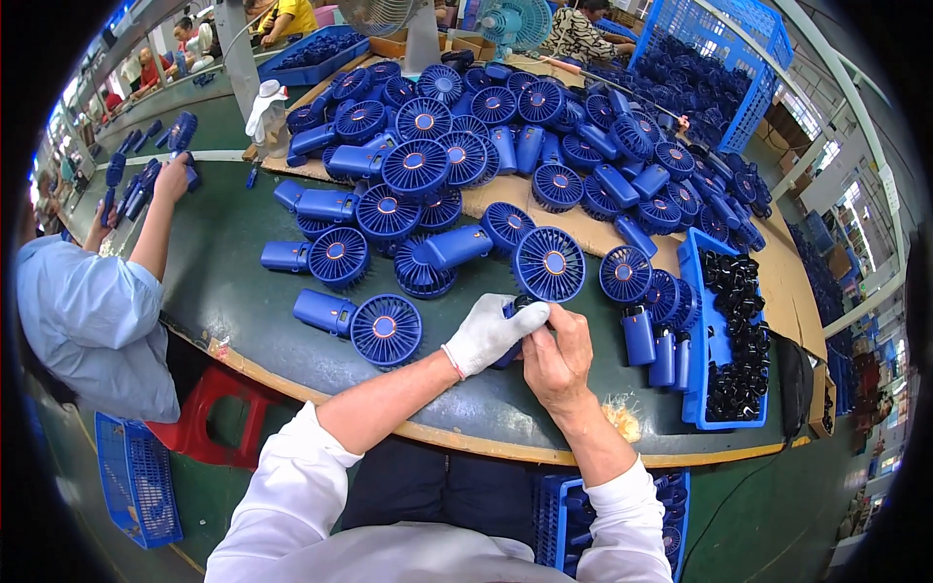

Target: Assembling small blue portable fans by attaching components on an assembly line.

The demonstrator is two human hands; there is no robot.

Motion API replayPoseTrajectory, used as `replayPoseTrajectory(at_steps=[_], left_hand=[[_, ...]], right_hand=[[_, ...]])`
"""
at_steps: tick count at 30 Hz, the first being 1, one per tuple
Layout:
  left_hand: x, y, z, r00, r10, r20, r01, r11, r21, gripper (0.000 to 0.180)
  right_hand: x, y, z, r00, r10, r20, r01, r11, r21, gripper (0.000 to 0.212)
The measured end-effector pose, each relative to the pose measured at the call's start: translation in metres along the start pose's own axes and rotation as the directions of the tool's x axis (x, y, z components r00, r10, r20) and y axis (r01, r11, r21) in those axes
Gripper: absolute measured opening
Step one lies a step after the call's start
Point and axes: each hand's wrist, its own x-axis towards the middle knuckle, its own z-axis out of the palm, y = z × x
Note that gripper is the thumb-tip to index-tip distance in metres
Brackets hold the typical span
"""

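A blue handheld fan [549,264] is upright in front of me, its round grille facing up toward me. My left hand [486,335], in a white glove, is closed around its handle just below the head. The bare fingers of my right hand [559,364] are bent and pressed against the same neck, beside the left thumb. A small dark part shows between the hands, but its shape is mostly hidden. To the left lies another blue fan [386,330] on the green table. Several fans stand in a row at the right, one with its handle [639,335] toward me.
A big pile of blue fans [425,119] covers the table's far side. At right, a blue tray [692,389] holds small black parts [736,389]. A co-worker in a light-blue shirt [87,321] handles fans at left. A red stool [209,413] and blue crates stand below.
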Motion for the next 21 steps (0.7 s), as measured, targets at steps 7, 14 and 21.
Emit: replayPoseTrajectory(at_steps=[7, 14, 21], left_hand=[[0.003, 0.002, -0.006, 0.997, -0.065, -0.043, 0.066, 0.998, 0.023, 0.044], [0.001, -0.006, 0.000, 0.997, -0.071, 0.025, 0.071, 0.997, 0.022, 0.035], [-0.010, -0.014, 0.006, 0.961, 0.042, 0.274, -0.005, 0.991, -0.136, 0.063]], right_hand=[[0.000, 0.004, -0.009, 0.965, 0.241, 0.102, -0.254, 0.956, 0.148, 0.014], [-0.010, 0.010, -0.005, 0.666, 0.586, 0.461, -0.745, 0.508, 0.432, 0.059], [-0.009, 0.009, -0.009, 0.386, 0.572, 0.724, -0.770, -0.233, 0.594, 0.055]])
